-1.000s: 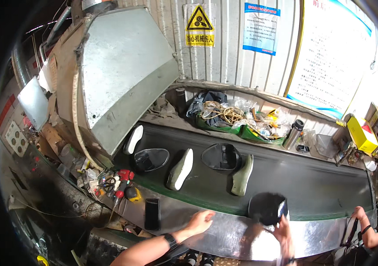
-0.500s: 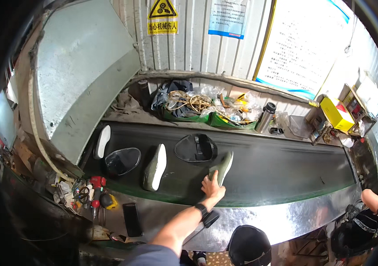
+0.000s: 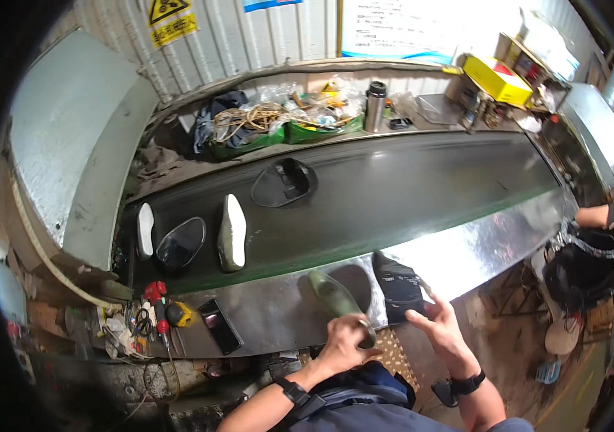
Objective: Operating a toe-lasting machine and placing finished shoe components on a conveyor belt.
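Observation:
My left hand is closed round one end of an olive-green shoe, holding it slantwise over the metal ledge. To its right is a black curved, open shell at the ledge's edge. Thumb and fingers apart, my right hand is beside this shell; whether it touches it I cannot tell. On the dark conveyor belt lie two shoes on their sides, a nearer green one with a white sole and a far-left one. Two similar black shells lie among them.
A dark phone lies on the metal ledge, with a red power tool and tape measure to its left. Filled green containers and a steel flask stand behind the belt. Another person's arm shows at right.
My left hand has lifted the green shoe off the belt and brought it back over the ledge. My right hand has come into view beside the black shell. The view has shifted.

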Action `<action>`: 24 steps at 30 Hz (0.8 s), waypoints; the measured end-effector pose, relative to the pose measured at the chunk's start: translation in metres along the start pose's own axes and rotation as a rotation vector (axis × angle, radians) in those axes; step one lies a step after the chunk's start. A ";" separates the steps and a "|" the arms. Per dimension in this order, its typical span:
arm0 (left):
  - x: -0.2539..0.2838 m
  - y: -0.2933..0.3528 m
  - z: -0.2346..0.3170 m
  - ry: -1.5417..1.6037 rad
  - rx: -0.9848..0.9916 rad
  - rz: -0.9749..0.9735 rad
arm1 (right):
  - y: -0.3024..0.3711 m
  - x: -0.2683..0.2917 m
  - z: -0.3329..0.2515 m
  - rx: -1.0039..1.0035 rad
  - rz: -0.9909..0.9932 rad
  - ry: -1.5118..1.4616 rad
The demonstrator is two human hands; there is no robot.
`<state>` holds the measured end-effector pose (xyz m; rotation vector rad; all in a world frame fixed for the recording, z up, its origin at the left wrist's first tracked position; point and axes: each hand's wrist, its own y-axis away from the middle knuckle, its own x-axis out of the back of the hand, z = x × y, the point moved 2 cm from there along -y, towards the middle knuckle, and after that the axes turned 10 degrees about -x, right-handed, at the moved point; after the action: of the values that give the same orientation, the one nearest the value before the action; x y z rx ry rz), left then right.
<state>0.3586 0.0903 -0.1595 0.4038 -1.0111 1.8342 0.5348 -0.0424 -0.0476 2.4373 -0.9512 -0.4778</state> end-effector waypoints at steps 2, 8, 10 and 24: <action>0.021 -0.017 0.005 0.994 0.492 0.199 | 0.006 -0.020 -0.017 -0.043 -0.090 0.068; 0.089 -0.065 0.062 1.618 0.732 0.499 | 0.024 -0.067 0.001 0.083 -0.328 0.182; 0.110 -0.058 0.072 1.515 0.763 0.572 | 0.041 -0.073 -0.015 0.102 -0.297 0.394; 0.174 -0.038 0.104 1.204 0.657 0.513 | 0.100 -0.070 -0.061 0.315 -0.570 0.944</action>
<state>0.2930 0.1186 0.0335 -0.6253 0.3705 2.2889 0.4619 -0.0393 0.0678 2.7041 0.0819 0.6740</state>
